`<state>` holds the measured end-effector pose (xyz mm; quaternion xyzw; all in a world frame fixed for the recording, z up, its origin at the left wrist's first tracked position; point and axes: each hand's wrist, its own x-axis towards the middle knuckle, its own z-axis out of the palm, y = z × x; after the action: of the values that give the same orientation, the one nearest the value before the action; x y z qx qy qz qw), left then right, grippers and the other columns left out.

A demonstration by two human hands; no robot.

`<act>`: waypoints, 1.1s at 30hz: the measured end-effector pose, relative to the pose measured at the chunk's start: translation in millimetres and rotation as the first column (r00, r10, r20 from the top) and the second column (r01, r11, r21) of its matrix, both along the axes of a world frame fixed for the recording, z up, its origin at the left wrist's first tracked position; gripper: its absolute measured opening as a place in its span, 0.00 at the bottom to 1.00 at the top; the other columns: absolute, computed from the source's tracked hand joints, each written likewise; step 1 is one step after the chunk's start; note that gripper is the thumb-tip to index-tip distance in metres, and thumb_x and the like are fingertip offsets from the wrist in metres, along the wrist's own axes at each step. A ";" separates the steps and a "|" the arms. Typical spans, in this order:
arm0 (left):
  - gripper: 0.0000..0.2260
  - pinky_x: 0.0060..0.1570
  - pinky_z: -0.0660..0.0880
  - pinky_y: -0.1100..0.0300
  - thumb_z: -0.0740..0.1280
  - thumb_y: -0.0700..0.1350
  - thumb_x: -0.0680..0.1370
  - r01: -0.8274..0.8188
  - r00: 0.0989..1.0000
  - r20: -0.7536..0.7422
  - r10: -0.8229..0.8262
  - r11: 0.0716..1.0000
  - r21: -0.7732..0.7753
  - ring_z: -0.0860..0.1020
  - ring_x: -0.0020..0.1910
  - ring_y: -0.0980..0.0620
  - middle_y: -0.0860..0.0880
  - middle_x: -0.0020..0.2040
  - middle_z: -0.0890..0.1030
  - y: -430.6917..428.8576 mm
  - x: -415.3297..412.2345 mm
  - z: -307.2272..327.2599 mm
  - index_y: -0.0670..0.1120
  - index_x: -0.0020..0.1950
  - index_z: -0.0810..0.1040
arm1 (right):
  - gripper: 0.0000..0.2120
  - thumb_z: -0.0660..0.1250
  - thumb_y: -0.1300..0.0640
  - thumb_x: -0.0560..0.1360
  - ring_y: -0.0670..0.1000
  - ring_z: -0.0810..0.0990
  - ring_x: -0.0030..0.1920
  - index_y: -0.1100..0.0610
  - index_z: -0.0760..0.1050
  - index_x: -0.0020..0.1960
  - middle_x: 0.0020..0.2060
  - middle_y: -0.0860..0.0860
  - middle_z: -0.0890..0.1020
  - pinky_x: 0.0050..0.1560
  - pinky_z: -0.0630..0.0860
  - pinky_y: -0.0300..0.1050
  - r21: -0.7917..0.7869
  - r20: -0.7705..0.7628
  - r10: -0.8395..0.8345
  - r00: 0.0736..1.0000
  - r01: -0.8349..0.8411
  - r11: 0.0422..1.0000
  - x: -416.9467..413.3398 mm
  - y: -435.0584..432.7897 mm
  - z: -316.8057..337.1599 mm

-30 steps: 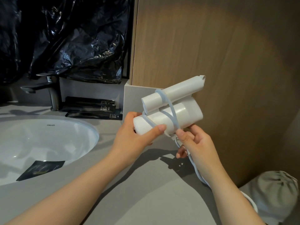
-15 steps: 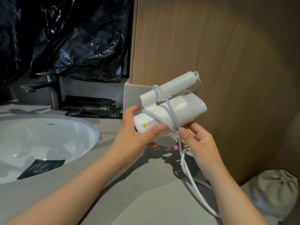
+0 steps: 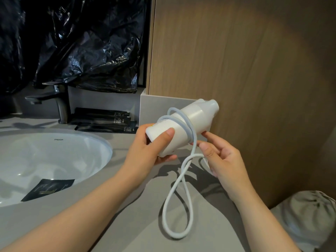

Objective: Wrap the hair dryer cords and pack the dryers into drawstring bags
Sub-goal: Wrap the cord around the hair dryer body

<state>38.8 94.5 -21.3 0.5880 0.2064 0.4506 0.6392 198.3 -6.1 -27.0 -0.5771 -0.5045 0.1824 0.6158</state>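
Head view: one white dryer is held above the desk, its long axis slanting lower left to upper right, nozzle toward the panel. The left hand curls round its rear end. The right hand has loosely spread fingers, index touching the dryer. One cord, wound twice, runs into that palm, grip unclear. Sink lettering is unreadable. One bag lies right of the fingers.

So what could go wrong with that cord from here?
The turns of cord round the hair dryer look loose, so they may slide off the body. The long slack loop below the right hand could twist or knot as it is drawn in. The left hand grips only the dryer's end, beside the sink; a slip might drop it there.
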 end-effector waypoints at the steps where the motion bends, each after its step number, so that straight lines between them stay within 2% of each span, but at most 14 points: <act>1: 0.26 0.47 0.82 0.51 0.74 0.57 0.69 -0.018 0.997 -0.076 0.022 0.998 0.052 0.80 0.54 0.48 0.47 0.58 0.76 2.7 -1.2 -0.4 0.49 0.61 0.71 | 0.24 0.65 0.45 0.70 0.37 0.82 0.40 0.46 0.73 0.66 0.45 0.40 0.86 0.44 0.76 0.32 -0.008 0.009 -0.007 1.000 0.007 1.000 1.0 -0.2 -0.7; 3: 0.27 0.51 0.81 0.51 0.73 0.62 0.65 -0.040 0.980 -0.191 0.064 0.991 0.128 0.79 0.54 0.51 0.51 0.54 0.77 6.0 -2.8 -0.5 0.52 0.59 0.71 | 0.24 0.66 0.46 0.70 0.37 0.82 0.47 0.46 0.74 0.65 0.46 0.37 0.85 0.48 0.79 0.32 -0.014 0.011 -0.020 1.000 0.020 1.000 2.0 -1.6 -1.5; 7: 0.37 0.48 0.82 0.50 0.74 0.64 0.56 -0.025 0.978 -0.205 0.031 0.999 0.035 0.80 0.44 0.52 0.49 0.50 0.79 7.0 -2.5 3.3 0.45 0.58 0.75 | 0.20 0.66 0.51 0.74 0.34 0.78 0.32 0.47 0.73 0.66 0.30 0.35 0.80 0.37 0.74 0.27 -0.038 0.038 -0.001 0.999 0.002 0.999 -3.1 -2.6 -2.2; 10: 0.33 0.41 0.79 0.50 0.77 0.62 0.58 -0.050 0.971 -0.230 0.062 0.997 0.059 0.77 0.34 0.52 0.46 0.39 0.78 9.2 -3.1 4.2 0.38 0.49 0.78 | 0.20 0.67 0.52 0.74 0.34 0.81 0.44 0.47 0.73 0.66 0.39 0.36 0.84 0.41 0.75 0.26 -0.069 0.049 0.030 0.998 -0.026 0.997 -5.8 -0.3 -4.0; 12: 0.31 0.37 0.80 0.52 0.77 0.61 0.59 -0.072 0.962 -0.263 0.074 0.997 0.016 0.79 0.31 0.55 0.45 0.41 0.80 14.0 -3.9 2.1 0.40 0.51 0.78 | 0.19 0.67 0.51 0.74 0.35 0.81 0.52 0.43 0.72 0.64 0.45 0.37 0.85 0.45 0.74 0.26 -0.091 0.065 0.040 0.997 -0.034 0.995 -7.2 0.9 -4.5; 14: 0.37 0.33 0.78 0.59 0.77 0.63 0.58 -0.029 0.955 -0.298 0.013 0.998 -0.050 0.82 0.34 0.56 0.43 0.47 0.82 20.7 -5.0 -2.2 0.40 0.57 0.76 | 0.20 0.68 0.52 0.74 0.34 0.80 0.52 0.42 0.71 0.65 0.47 0.38 0.85 0.42 0.73 0.22 -0.100 0.079 0.034 0.996 -0.026 0.995 -7.9 1.2 -4.9; 16: 0.44 0.34 0.77 0.61 0.78 0.65 0.55 0.008 0.953 -0.301 -0.043 0.993 -0.117 0.84 0.40 0.51 0.41 0.51 0.82 24.2 -4.3 -5.5 0.38 0.61 0.74 | 0.23 0.69 0.53 0.74 0.36 0.81 0.51 0.42 0.70 0.67 0.49 0.39 0.85 0.42 0.74 0.23 -0.105 0.090 0.025 0.996 -0.016 0.994 -6.9 0.9 -5.7; 19: 0.46 0.33 0.77 0.61 0.79 0.65 0.52 -0.048 0.955 -0.298 0.011 0.992 -0.120 0.84 0.41 0.50 0.42 0.52 0.83 23.8 -2.1 -8.0 0.40 0.61 0.73 | 0.24 0.69 0.52 0.74 0.38 0.82 0.51 0.41 0.68 0.68 0.50 0.40 0.85 0.45 0.76 0.27 -0.121 0.124 0.032 0.992 -0.016 0.993 -7.4 0.7 -6.3; 22: 0.46 0.35 0.80 0.56 0.79 0.65 0.50 -0.108 0.955 -0.288 0.074 0.989 -0.103 0.84 0.44 0.47 0.42 0.53 0.82 22.2 2.0 -6.5 0.42 0.60 0.72 | 0.24 0.69 0.50 0.73 0.38 0.81 0.52 0.40 0.69 0.67 0.49 0.38 0.85 0.46 0.75 0.27 -0.116 0.120 0.023 0.992 -0.009 0.993 -9.0 0.0 -4.7; 25: 0.43 0.46 0.82 0.45 0.77 0.66 0.47 -0.237 0.934 -0.288 0.211 0.970 -0.058 0.83 0.48 0.45 0.47 0.54 0.80 22.7 3.8 -5.5 0.49 0.55 0.69 | 0.23 0.68 0.44 0.69 0.39 0.80 0.54 0.43 0.75 0.64 0.47 0.38 0.85 0.56 0.73 0.35 -0.085 0.140 -0.074 0.987 0.087 0.993 -8.5 -1.7 -2.7; 26: 0.42 0.48 0.81 0.44 0.77 0.67 0.46 -0.279 0.924 -0.283 0.255 0.959 -0.045 0.82 0.49 0.46 0.48 0.53 0.79 23.4 3.5 -4.9 0.51 0.53 0.69 | 0.22 0.68 0.43 0.68 0.38 0.80 0.51 0.44 0.77 0.61 0.45 0.39 0.85 0.54 0.74 0.36 -0.068 0.153 -0.112 0.982 0.123 0.990 -8.1 -3.0 -1.8; 29: 0.38 0.48 0.80 0.47 0.77 0.68 0.49 -0.410 0.864 -0.304 0.401 0.911 0.039 0.80 0.48 0.49 0.52 0.50 0.77 26.7 0.3 -4.2 0.53 0.52 0.68 | 0.10 0.70 0.44 0.69 0.42 0.78 0.35 0.46 0.83 0.47 0.37 0.46 0.84 0.38 0.75 0.37 -0.011 0.199 -0.125 0.972 0.130 0.991 -6.8 -8.0 2.5; 31: 0.36 0.46 0.78 0.53 0.79 0.64 0.55 -0.477 0.823 -0.301 0.482 0.874 0.096 0.78 0.47 0.53 0.54 0.49 0.76 29.5 -1.7 -4.1 0.52 0.54 0.68 | 0.04 0.72 0.49 0.70 0.46 0.78 0.35 0.49 0.84 0.41 0.34 0.47 0.83 0.35 0.75 0.36 0.028 0.225 -0.118 0.967 0.115 0.993 -4.8 -10.5 6.8; 33: 0.33 0.46 0.78 0.53 0.80 0.61 0.59 -0.495 0.820 -0.276 0.502 0.863 0.097 0.78 0.46 0.53 0.54 0.49 0.75 33.0 -3.2 -4.2 0.51 0.55 0.67 | 0.03 0.72 0.52 0.71 0.46 0.78 0.35 0.50 0.84 0.40 0.33 0.47 0.83 0.34 0.75 0.35 0.084 0.229 -0.156 0.961 0.140 0.987 -1.9 -12.8 11.7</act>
<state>35.6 127.5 -25.4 0.5802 0.4401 0.5123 0.4553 196.4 -19.0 -15.3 -0.6097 -0.5348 0.0493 0.5829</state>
